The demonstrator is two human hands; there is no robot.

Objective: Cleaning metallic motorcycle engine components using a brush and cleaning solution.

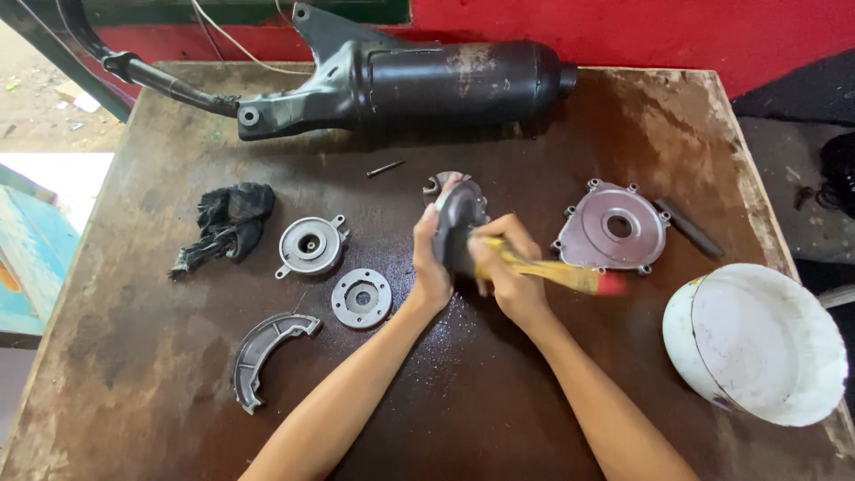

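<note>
While the left hand (434, 267) clamps the dark round metal part (459, 227) at centre frame, above the brown wet desk (499, 392), the right hand (508, 281) is clenched on a yellow-handled brush (557, 272). The wetted part could likely slip from the grip and strike the grey cover plate (613, 227) at right. Bristle spatter may reach the white bowl (757, 343) at lower right.

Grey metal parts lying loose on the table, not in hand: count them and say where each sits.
4. A flanged housing beside the black rag, a round disc below it, a curved shoe front left, a bolted cover right of the hands. More may hide behind them.
</note>
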